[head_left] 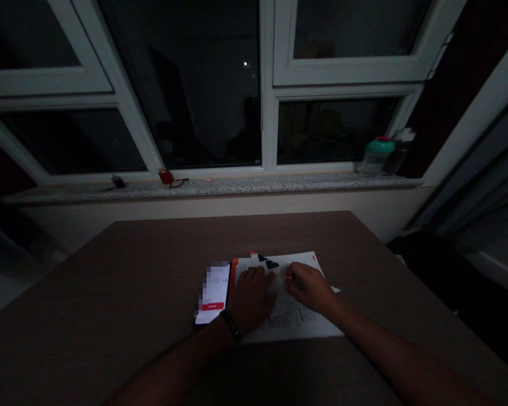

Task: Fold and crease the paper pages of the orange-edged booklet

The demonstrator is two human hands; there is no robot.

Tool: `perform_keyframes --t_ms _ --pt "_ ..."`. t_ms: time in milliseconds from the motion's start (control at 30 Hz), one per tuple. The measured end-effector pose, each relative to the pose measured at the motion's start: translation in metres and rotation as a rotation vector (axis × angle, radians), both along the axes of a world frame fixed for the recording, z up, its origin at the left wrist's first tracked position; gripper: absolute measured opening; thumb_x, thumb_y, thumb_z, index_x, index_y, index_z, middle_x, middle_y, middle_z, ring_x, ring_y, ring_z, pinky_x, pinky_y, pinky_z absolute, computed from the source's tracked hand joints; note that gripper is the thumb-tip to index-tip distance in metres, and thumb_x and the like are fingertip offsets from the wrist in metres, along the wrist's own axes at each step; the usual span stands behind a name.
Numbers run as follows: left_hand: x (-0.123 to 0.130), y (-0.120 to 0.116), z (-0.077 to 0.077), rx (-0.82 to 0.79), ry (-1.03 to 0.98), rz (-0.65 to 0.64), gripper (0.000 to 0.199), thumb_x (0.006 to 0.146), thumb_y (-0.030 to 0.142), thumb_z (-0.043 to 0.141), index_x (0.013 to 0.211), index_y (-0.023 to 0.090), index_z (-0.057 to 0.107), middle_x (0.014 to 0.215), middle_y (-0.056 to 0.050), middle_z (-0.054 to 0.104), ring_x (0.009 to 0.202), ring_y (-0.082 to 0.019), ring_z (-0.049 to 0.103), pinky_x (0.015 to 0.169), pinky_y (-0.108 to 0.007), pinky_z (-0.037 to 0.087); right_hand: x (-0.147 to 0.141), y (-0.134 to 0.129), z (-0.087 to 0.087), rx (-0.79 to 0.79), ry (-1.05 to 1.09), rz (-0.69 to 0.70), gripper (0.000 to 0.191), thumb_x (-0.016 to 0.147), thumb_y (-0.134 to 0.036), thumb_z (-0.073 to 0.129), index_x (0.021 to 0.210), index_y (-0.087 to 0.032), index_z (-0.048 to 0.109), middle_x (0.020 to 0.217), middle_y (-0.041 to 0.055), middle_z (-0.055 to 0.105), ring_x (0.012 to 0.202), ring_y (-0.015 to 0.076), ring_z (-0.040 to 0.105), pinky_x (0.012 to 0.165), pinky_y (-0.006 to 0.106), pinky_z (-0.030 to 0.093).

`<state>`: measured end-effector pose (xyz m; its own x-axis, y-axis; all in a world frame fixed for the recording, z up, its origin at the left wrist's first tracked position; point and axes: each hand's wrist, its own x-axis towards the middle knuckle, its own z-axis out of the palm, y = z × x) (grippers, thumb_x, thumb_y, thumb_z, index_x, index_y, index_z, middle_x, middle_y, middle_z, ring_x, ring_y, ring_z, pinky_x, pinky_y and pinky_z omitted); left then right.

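Note:
Printed sheets of paper (296,327) with an orange-red left edge lie on the brown table. My left hand (250,299), with a dark band on its wrist, rests on the left part of the sheets, palm down and fingers stretched out. Over the upper right of the page is my right hand (307,286), its fingers pinched together. A thin pale tip shows at those fingertips, pointing toward my left hand; in the dim light I cannot make out what it is. A smartphone (214,293) with a lit screen lies just left of my left hand.
Behind the wooden table (152,270) runs a speckled stone windowsill (245,185). On it stand a clear jar with a teal lid (379,155), a small red object (165,176) and a small dark bottle (118,181). A curtain (469,163) hangs at the right.

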<state>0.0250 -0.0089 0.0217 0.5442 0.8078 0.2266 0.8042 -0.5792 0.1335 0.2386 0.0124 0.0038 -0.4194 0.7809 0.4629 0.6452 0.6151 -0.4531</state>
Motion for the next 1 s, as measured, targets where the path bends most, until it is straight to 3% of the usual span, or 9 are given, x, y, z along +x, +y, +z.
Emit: perform_keyframes --t_ms 167,333,600,867,1000 --pt "0.000 0.002 -0.004 0.031 0.013 0.047 0.041 0.093 0.034 0.053 0.132 0.023 0.048 0.123 -0.010 0.051 0.109 -0.031 0.048 0.093 -0.048 0.041 -0.001 0.001 -0.002 0.004 0.016 0.090 0.021 0.087 -0.009 0.048 0.099 -0.022 0.059 0.094 0.0050 0.064 0.088 0.0191 0.060 0.079 0.030 0.045" --pt "0.000 0.000 -0.002 0.029 0.021 0.057 0.040 0.092 0.033 0.054 0.131 0.024 0.048 0.122 -0.010 0.052 0.109 -0.030 0.048 0.093 -0.047 0.041 0.000 0.002 0.002 -0.006 -0.009 0.120 0.025 0.085 -0.007 0.050 0.103 -0.021 0.062 0.096 0.0063 0.063 0.093 0.0215 0.058 0.084 0.035 0.045" --pt "-0.001 0.000 -0.003 0.035 0.012 0.071 0.046 0.091 0.037 0.057 0.134 0.022 0.047 0.124 -0.011 0.052 0.112 -0.032 0.047 0.096 -0.048 0.039 0.002 -0.001 0.010 -0.105 -0.019 0.125 0.043 0.081 -0.019 0.067 0.122 -0.021 0.055 0.111 0.0090 0.060 0.105 0.0256 0.053 0.095 0.041 0.042" --pt "-0.001 0.000 -0.004 0.023 0.013 0.072 0.043 0.091 0.037 0.057 0.132 0.025 0.048 0.122 -0.009 0.052 0.111 -0.030 0.048 0.097 -0.047 0.038 0.003 -0.005 0.014 -0.178 -0.138 0.131 0.077 0.069 -0.036 0.081 0.136 -0.022 0.046 0.127 0.0112 0.054 0.117 0.0294 0.049 0.101 0.044 0.039" --pt "0.000 0.001 -0.004 0.020 0.022 0.079 0.042 0.092 0.032 0.055 0.133 0.025 0.047 0.121 -0.008 0.052 0.111 -0.029 0.048 0.096 -0.046 0.038 0.004 -0.004 0.014 -0.199 -0.147 0.129 0.080 0.067 -0.038 0.082 0.137 -0.023 0.046 0.128 0.0106 0.054 0.117 0.0293 0.049 0.101 0.044 0.038"
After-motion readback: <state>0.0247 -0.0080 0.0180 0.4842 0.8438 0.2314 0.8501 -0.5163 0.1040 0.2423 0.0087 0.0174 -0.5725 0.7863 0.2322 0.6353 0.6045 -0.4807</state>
